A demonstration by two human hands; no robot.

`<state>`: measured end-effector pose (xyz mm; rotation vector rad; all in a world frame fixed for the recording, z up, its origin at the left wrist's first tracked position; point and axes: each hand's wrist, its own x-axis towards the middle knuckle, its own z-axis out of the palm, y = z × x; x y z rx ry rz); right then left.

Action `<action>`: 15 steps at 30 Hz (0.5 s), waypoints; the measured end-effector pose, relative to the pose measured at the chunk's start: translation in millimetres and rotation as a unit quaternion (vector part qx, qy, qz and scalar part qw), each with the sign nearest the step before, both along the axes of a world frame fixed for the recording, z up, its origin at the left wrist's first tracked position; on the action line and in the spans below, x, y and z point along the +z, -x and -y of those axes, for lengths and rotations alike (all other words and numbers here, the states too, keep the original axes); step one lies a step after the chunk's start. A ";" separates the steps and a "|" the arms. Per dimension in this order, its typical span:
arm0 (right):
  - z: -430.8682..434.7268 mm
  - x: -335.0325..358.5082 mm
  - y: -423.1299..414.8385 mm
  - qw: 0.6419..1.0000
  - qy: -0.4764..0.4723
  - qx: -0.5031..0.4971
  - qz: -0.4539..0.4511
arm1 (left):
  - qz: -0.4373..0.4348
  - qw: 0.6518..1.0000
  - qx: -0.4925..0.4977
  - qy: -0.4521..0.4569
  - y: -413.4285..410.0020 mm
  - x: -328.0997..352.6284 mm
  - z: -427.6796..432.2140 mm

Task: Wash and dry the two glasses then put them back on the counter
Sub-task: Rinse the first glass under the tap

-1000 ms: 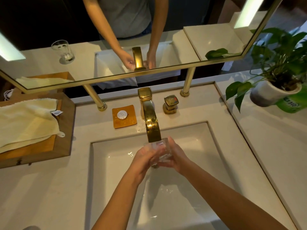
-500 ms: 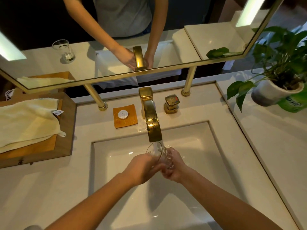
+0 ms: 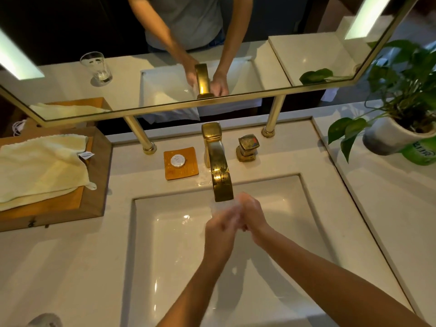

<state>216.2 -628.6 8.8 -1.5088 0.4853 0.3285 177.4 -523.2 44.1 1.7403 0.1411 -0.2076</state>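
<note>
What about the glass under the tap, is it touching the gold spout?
Cannot tell. In the head view the glass is a motion blur just under the spout, gripped by the left hand and right hand; neither gap nor contact shows plainly.

The glass (image 3: 225,206) I hold is clear, without colour. The faucet (image 3: 220,175) and its handle (image 3: 247,147) are shiny gold, the sink (image 3: 165,256) glossy white, the counter (image 3: 70,267) plain cream. At the counter's left edge, a pale yellow towel (image 3: 40,166) lies on a brown wooden tray (image 3: 99,185).
</note>
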 end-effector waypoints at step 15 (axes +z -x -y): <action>-3.1 -13.4 10.3 0.994 0.067 -0.061 0.059 | -0.252 0.961 0.003 0.110 -30.3 1.3 -13.7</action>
